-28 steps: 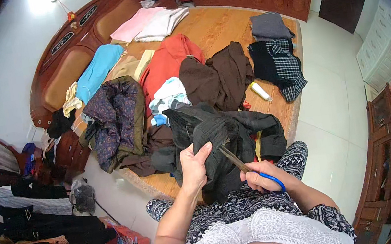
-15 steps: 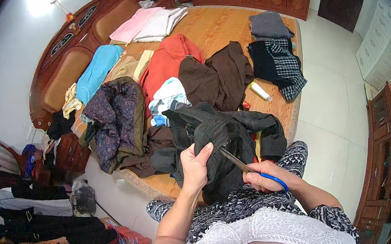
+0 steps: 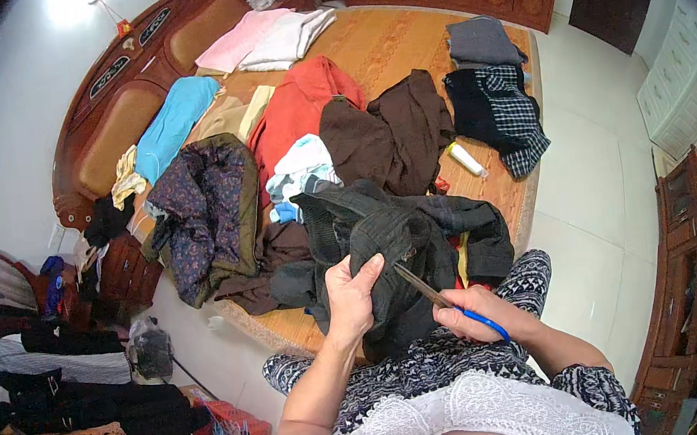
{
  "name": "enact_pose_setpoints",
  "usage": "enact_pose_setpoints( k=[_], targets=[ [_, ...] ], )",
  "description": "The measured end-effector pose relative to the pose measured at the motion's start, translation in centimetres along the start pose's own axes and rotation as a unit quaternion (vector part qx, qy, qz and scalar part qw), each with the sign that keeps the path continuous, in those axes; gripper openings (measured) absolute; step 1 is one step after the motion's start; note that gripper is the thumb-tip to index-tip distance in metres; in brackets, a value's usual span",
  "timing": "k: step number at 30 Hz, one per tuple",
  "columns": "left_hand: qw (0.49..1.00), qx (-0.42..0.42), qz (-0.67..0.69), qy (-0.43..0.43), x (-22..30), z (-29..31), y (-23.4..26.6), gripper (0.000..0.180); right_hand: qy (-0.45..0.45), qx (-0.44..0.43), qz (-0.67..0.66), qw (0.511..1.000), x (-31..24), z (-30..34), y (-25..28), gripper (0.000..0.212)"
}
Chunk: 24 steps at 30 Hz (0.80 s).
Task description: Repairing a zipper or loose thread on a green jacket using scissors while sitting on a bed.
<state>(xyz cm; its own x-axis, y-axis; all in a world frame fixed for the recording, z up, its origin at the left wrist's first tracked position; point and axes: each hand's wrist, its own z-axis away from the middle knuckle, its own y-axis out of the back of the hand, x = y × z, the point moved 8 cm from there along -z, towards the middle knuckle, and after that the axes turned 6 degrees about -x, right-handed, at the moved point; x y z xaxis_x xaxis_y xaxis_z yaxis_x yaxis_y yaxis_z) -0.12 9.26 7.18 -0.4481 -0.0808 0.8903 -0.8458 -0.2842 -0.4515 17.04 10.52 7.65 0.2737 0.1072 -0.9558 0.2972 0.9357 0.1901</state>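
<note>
A black garment [image 3: 403,228] lies bunched over the near edge of the bed and across my lap. My left hand [image 3: 353,292] is closed on a fold of it, thumb on top. In my right hand [image 3: 468,312] is a pair of scissors [image 3: 487,322] with blue handles, its fingers wrapped round them. The blades point up and left, and their tips touch the dark cloth just right of my left thumb. Whether the blades are parted cannot be made out.
On the bed mat [image 3: 395,35] lie a patterned jacket [image 3: 211,209], red clothing [image 3: 307,104], brown clothing [image 3: 390,133], a checked black garment [image 3: 500,114] and a white tube [image 3: 467,160]. Clothes are piled on a rack [image 3: 82,402] at left. A wooden cabinet [image 3: 671,289] stands at right.
Both hands stay almost where they were, with the scissor tips still at the cloth. The view has shifted very slightly.
</note>
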Motion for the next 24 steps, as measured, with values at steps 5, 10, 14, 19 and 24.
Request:
enact_pose_setpoints(
  k=[5, 10, 14, 19, 24],
  targets=[
    [0.998, 0.007, 0.052, 0.025, -0.9, -0.1, 0.0, 0.02, 0.091, 0.137, 0.22, 0.961, -1.3, 0.2, 0.4, 0.025],
    [0.996, 0.043, 0.079, 0.024, -1.4, 0.2, -0.4, 0.02, 0.095, 0.2, 0.365, 0.904, -1.3, 0.1, 0.2, 0.036],
    [0.996, 0.048, 0.069, 0.024, -1.8, 0.2, -0.4, 0.02, 0.084, 0.227, 0.386, 0.89, -1.6, 0.2, 0.5, 0.034],
    [0.995, 0.048, 0.085, 0.002, -1.8, 0.0, -0.6, 0.019, 0.086, 0.23, 0.391, 0.887, -1.3, 0.2, 0.9, 0.034],
    [0.995, 0.041, 0.088, -0.003, -1.9, 0.0, -0.6, 0.019, 0.1, 0.229, 0.395, 0.884, -2.0, 0.3, 1.3, 0.035]
  ],
)
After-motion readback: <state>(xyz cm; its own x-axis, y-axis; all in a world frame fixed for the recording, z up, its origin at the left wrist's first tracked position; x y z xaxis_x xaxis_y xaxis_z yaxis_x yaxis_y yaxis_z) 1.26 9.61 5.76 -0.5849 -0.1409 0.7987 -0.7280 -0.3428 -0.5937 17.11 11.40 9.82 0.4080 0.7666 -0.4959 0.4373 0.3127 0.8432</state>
